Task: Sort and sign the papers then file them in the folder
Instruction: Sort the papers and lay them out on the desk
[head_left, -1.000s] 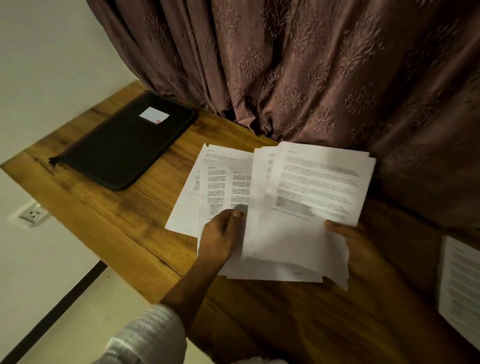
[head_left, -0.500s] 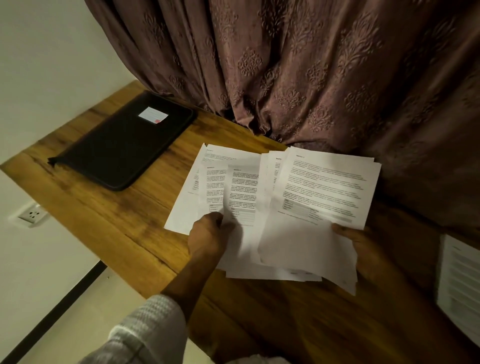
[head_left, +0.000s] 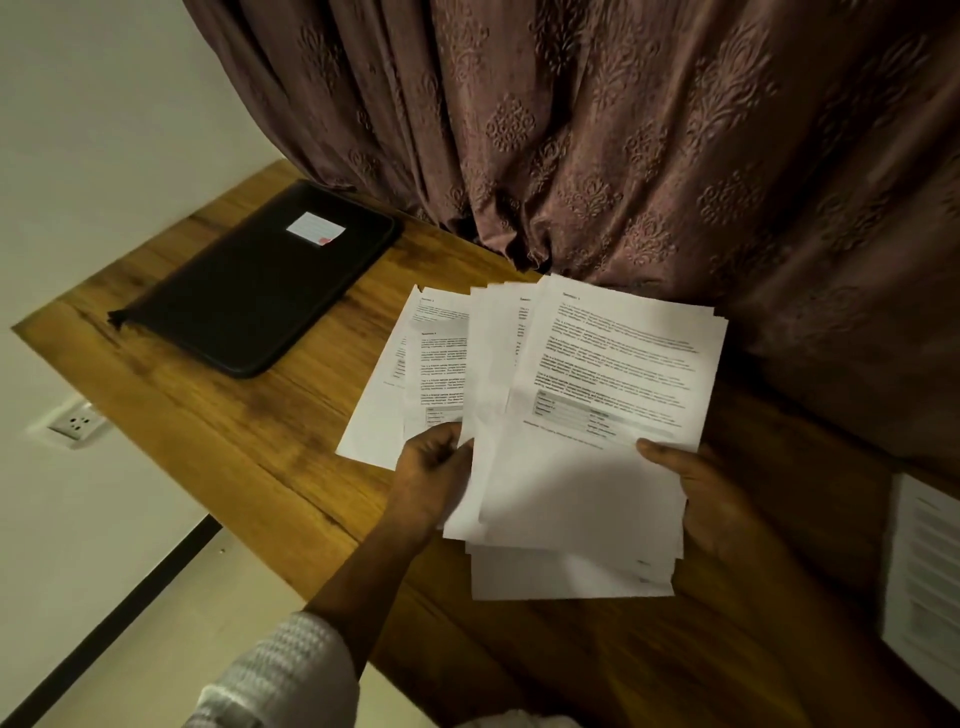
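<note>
- While the right hand (head_left: 701, 493) grips the fanned stack (head_left: 597, 467) on its near right side, thumb pressed on top of the printed front sheet, the left hand (head_left: 431, 478) pinches the left edge of a sheet in that same stack, fingers curled round it.
- So both hands are clamped on paper, neither one is loose.
- That stack sits over the middle of the wooden table (head_left: 208, 441), tipped up toward the camera. Can't tell if its near edge actually touches the wood.
- Just left of it and partly tucked under it, a smaller pile of sheets (head_left: 395, 395) lies flat on the table, pages overlapping each other.
- Black folder (head_left: 249, 301) is lying closed and flat at the far left of the table, well apart from the papers, with a small white label (head_left: 314, 228) on the cover.
- One more printed sheet (head_left: 924, 582) lies at the right edge, cut off by the frame.
- Brownish patterned curtain (head_left: 623, 130) hangs along the far side, and its hem comes down right behind the stack.
- Wall socket (head_left: 75, 423) is on the white wall off the table's left edge, and there's a white knit sleeve (head_left: 280, 670) on the left arm.
</note>
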